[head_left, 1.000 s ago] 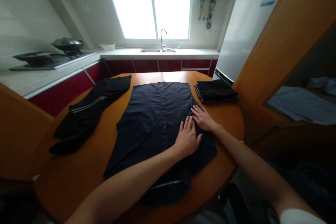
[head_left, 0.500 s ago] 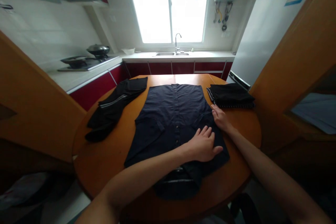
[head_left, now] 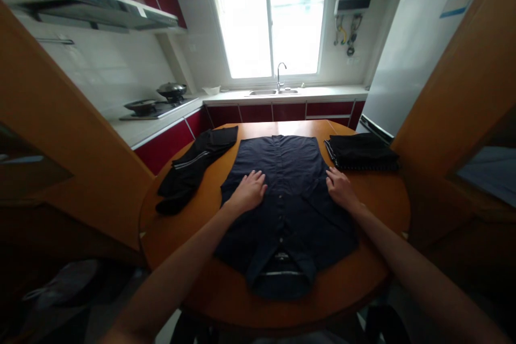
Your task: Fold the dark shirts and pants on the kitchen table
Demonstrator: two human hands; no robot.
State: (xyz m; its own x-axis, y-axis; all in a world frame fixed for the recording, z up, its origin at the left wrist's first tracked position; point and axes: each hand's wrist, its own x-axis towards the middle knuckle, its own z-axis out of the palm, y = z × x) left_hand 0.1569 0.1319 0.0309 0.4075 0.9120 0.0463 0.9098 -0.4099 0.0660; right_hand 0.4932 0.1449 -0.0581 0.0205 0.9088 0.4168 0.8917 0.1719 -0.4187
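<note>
A dark navy button-front shirt [head_left: 284, 164] lies spread flat on the round wooden table [head_left: 193, 250], its collar toward me and its hem toward the window. Both sleeves are laid inward over the front. My left hand [head_left: 249, 192] rests flat with fingers stretched on the shirt's left side, over the sleeve there. At the shirt's right edge, my right hand [head_left: 341, 188] lies with its fingers extended, the fingertips touching the fabric. Neither hand grips anything.
Black trousers [head_left: 197, 164] with pale stripes lie at the table's left. A stack of folded dark clothes [head_left: 360, 151] sits at the back right. Beyond are a counter with a sink [head_left: 264, 92], a stove [head_left: 159, 110] with pans, and a fridge [head_left: 415, 48] at right.
My left hand has moved from the shirt's right half across to its left side. My right hand stays by the right edge. The view has tilted up and turned slightly left.
</note>
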